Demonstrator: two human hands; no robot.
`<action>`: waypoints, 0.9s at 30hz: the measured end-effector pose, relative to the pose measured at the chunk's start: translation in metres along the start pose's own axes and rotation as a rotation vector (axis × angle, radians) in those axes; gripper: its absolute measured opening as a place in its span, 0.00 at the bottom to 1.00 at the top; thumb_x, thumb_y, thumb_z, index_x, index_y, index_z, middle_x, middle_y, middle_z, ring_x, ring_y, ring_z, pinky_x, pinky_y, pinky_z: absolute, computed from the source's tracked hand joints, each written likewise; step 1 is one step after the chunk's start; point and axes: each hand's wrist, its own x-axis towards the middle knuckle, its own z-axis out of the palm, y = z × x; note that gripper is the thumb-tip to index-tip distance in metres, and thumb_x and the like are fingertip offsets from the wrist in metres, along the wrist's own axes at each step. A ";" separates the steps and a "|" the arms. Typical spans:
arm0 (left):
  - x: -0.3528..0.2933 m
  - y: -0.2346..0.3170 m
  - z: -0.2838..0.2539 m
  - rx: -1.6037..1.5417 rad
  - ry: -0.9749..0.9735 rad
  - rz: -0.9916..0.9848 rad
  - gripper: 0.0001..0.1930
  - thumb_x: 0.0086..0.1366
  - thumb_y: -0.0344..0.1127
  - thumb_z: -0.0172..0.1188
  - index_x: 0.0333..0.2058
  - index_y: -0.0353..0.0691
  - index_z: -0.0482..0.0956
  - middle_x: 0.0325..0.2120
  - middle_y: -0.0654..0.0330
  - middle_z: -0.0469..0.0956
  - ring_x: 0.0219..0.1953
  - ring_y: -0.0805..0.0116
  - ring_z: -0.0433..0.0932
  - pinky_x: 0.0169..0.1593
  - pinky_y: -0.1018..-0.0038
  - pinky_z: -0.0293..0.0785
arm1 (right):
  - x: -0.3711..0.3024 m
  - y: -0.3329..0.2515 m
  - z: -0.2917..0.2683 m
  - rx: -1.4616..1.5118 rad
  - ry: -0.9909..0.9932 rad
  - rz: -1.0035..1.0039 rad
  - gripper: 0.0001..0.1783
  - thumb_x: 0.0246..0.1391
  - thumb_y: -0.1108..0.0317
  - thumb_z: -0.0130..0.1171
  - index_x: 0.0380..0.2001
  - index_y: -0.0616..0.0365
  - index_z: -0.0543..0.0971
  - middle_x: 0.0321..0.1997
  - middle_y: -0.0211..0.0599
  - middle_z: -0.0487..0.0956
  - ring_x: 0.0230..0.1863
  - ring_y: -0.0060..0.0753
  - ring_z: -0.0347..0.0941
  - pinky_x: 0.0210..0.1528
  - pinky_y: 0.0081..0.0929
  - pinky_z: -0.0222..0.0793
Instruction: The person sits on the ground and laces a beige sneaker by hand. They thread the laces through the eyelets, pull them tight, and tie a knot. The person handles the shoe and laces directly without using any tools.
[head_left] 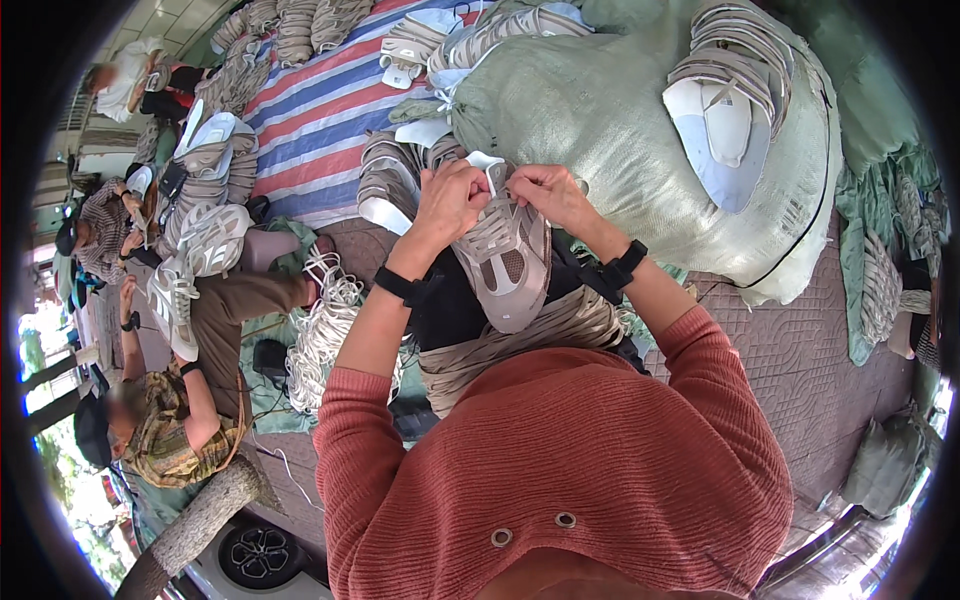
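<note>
A beige and white shoe upper (pixel 507 262) with white laces lies on my lap, toe toward me. My left hand (pixel 452 198) pinches its top edge and lace at the tongue. My right hand (pixel 548 192) grips the other side of the tongue, close to the left hand. Both wrists carry black straps. A stack of flat beige uppers (pixel 520 340) rests on my lap under the shoe.
A big green woven sack (pixel 620 120) stands right in front of me, with uppers piled on it. A bundle of white laces (pixel 325 330) lies at my left. A person in a patterned shirt (pixel 170 420) sits to the left lacing another shoe. Striped tarp (pixel 320 120) lies beyond.
</note>
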 end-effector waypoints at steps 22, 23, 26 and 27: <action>-0.003 0.001 0.008 -0.150 0.089 0.070 0.09 0.50 0.27 0.65 0.33 0.41 0.79 0.26 0.64 0.70 0.34 0.67 0.71 0.45 0.69 0.58 | -0.005 -0.003 0.005 0.082 -0.084 0.061 0.11 0.55 0.67 0.56 0.23 0.62 0.78 0.21 0.25 0.74 0.26 0.15 0.68 0.31 0.18 0.64; -0.003 0.000 0.009 -0.145 0.106 0.091 0.09 0.50 0.27 0.65 0.33 0.40 0.79 0.26 0.64 0.70 0.33 0.66 0.71 0.44 0.69 0.59 | -0.001 -0.003 0.004 0.069 -0.126 0.072 0.11 0.55 0.66 0.56 0.22 0.62 0.78 0.21 0.25 0.74 0.26 0.15 0.68 0.31 0.18 0.64; 0.001 -0.004 0.016 -0.171 0.132 0.128 0.09 0.50 0.26 0.65 0.32 0.37 0.79 0.25 0.62 0.70 0.30 0.65 0.72 0.39 0.69 0.63 | 0.021 0.000 -0.010 -0.033 -0.305 0.127 0.12 0.54 0.64 0.57 0.22 0.60 0.78 0.19 0.25 0.74 0.25 0.19 0.68 0.31 0.22 0.65; 0.000 -0.007 0.017 -0.205 0.130 0.112 0.09 0.50 0.26 0.65 0.32 0.36 0.78 0.24 0.61 0.71 0.29 0.65 0.72 0.36 0.68 0.65 | 0.025 -0.008 -0.013 -0.265 -0.310 0.103 0.11 0.54 0.63 0.58 0.23 0.58 0.79 0.22 0.27 0.76 0.26 0.23 0.69 0.33 0.23 0.67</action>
